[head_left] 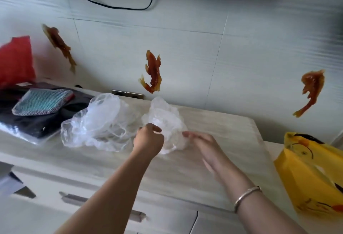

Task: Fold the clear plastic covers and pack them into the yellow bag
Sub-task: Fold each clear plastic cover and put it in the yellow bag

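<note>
While the left hand [148,138] pinches the near edge of one clear plastic cover [165,122] with curled fingers, I note the right hand [201,146] lies against the same cover's right side, fingers extended and loosely spread, gripping nothing that I can confirm. This cover sits crumpled on the desk [213,159], just right of the larger heap of clear covers [98,124], and appears to touch it. The yellow bag [311,178] stands well right of the cover, at the desk's right end, mouth facing up.

Judgement: the step in hand is separating and flattening this one cover before folding. I would draw it toward the bare desk surface nearer me than the heap, smooth it flat under the right palm, then fold edge to edge, pressing out air so the film stays put.

Clearances: open desk lies right of the cover as far as the bag. Left of the heap, a dark bundle [37,114] with a mesh pouch [40,101] takes that end. The desk's front edge is close to the forearms; thin film could slide off there.
</note>
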{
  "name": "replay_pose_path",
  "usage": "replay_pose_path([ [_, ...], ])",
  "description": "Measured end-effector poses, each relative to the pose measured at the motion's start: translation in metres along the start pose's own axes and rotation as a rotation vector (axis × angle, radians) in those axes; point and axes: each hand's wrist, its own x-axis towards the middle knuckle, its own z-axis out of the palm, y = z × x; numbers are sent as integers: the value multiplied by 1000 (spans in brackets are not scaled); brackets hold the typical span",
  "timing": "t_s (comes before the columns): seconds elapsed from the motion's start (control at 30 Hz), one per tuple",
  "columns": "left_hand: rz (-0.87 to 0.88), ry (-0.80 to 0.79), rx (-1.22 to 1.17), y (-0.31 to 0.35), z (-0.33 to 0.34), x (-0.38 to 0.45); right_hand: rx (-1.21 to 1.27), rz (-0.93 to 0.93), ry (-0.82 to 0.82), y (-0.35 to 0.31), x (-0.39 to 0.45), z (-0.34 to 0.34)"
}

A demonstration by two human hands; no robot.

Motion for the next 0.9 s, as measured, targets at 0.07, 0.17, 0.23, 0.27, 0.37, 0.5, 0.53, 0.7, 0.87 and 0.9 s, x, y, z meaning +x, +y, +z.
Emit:
replay_pose_path([
  [0.07,10,57,-25,3,1,1,45,-39,57,-5,2,-6],
  [0.17,109,136,-109,14,6,-6,235,-65,84,-17,-2,-25],
  [0.23,135,110,-214,26,12,-14,362,-52,60,-29,-10,-40],
  [0.27,124,59,-273,31,15,-18,419,-38,41,-33,-15,-46],
  [0.37,55,-188,-441,44,32,-30,524,-25,10,-42,-28,-68],
  [0.5,118,-292,-586,56,53,-43,510,-38,8,-44,-42,-88],
  [0.53,173,-280,-577,59,57,-47,490,-25,4,-43,-46,-92],
  [0.7,369,-195,-425,72,70,-66,356,103,11,-40,-58,-104],
  [0.87,390,-143,-410,74,84,-71,355,42,191,-41,-62,-114],
  [0.9,367,-116,-420,74,85,-70,393,39,227,-42,-63,-117],
])
